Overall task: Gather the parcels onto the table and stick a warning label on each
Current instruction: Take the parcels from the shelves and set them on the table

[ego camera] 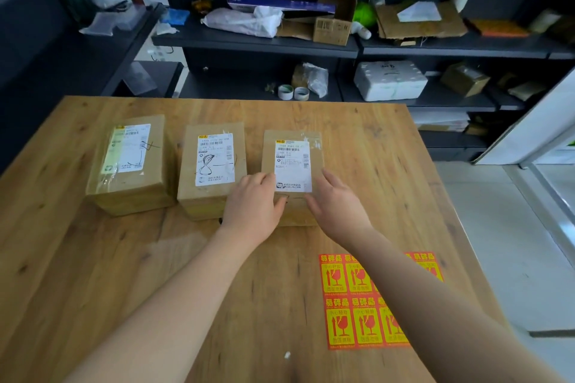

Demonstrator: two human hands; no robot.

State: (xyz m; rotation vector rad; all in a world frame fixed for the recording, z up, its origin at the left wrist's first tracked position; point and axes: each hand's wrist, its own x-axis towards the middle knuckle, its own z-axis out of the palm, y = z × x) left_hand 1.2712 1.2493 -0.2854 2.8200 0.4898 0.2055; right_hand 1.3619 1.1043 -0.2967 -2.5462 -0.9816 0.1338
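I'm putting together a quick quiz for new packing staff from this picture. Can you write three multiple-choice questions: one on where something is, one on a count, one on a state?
1. Where does the sheet of warning labels lie?
A. On a shelf.
B. On top of the left parcel.
C. On the table, nearer the person than the parcels, to the right.

2. How many parcels stand on the table?
A. Three.
B. Two.
C. Five.

3. How many parcels show a red and yellow warning label on their visible faces?
A. All.
B. None.
C. Only the middle one.

Answers:
1 C: the sheet lies flat on the wood toward the right edge.
2 A: three brown boxes stand in a row.
3 B: only white shipping labels show on them.
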